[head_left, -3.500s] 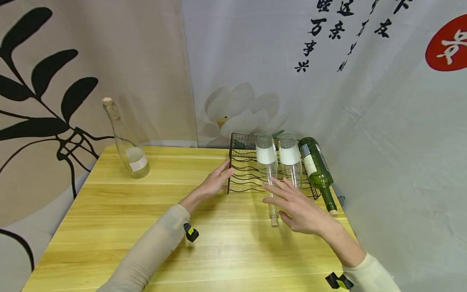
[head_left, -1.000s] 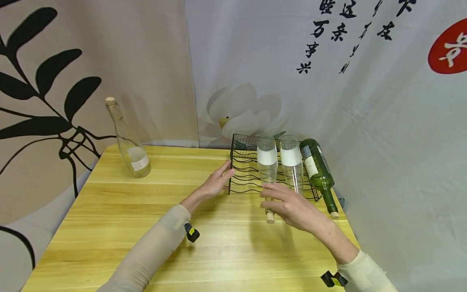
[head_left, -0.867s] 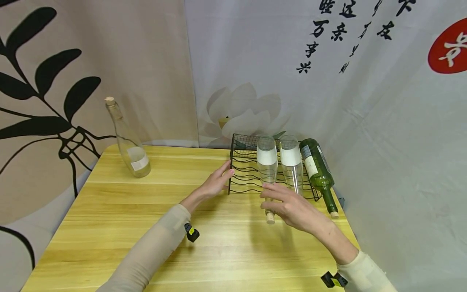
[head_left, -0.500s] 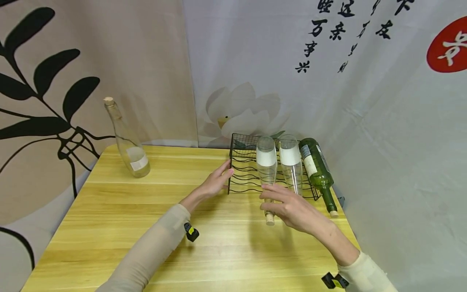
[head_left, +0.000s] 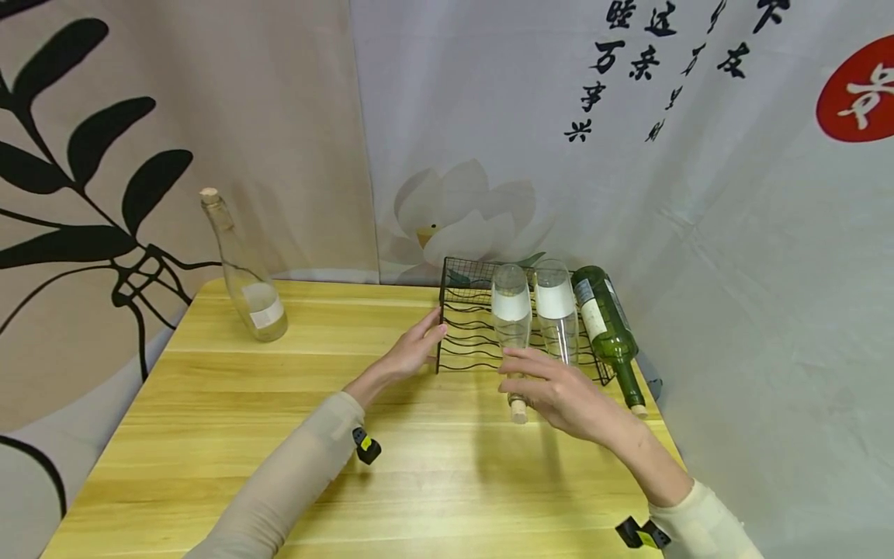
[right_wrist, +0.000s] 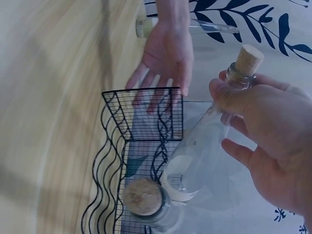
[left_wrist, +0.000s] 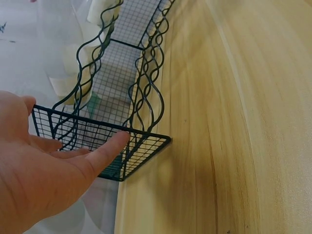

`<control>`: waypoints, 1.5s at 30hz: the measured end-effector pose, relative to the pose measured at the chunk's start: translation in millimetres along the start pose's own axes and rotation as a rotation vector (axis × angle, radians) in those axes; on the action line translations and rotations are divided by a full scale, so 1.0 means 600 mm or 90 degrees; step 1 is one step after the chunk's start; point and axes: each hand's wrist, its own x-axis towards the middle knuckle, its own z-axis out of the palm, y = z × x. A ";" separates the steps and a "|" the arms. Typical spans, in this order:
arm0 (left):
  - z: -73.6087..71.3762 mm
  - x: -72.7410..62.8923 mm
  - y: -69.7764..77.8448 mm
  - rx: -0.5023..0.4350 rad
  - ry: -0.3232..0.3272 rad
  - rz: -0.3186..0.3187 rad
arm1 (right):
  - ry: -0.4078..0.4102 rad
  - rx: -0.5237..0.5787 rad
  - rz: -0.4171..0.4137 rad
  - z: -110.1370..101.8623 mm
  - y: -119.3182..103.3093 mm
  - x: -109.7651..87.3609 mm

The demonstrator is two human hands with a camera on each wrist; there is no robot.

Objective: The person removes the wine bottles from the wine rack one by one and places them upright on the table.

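Observation:
My left hand (head_left: 407,353) rests with straight fingers against the left end of a black wire wine rack (head_left: 439,351). In the left wrist view its thumb (left_wrist: 109,151) lies along the mesh end panel (left_wrist: 141,152). Thumb and fingers of my right hand (head_left: 569,394) curl round the neck of a clear glass bottle (head_left: 511,307), just below its cork (right_wrist: 249,59). This bottle lies along the rack, base to the back, with a white label. Beside it, a second clear bottle (head_left: 556,303) lies on the rack, its neck hidden behind my right hand in the head view.
A green wine bottle (head_left: 606,314) lies at the rack's right end, cork toward me. At the table's back left stands another corked clear bottle (head_left: 264,307). The wooden table (head_left: 391,497) meets printed cloth walls (head_left: 300,140) behind and at the right.
Earlier my right hand hovered over the bottle with spread fingers; now it holds the neck. The bottle's corked end has shifted slightly left and back. My left hand stays at the rack.

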 end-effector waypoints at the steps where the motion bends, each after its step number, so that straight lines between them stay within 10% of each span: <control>1: 0.000 0.000 0.000 0.000 0.000 0.000 | 0.009 0.008 0.000 -0.002 0.001 0.002; 45: -0.001 0.000 -0.008 -0.004 -0.005 0.016 | 0.222 0.111 0.039 -0.050 0.046 0.083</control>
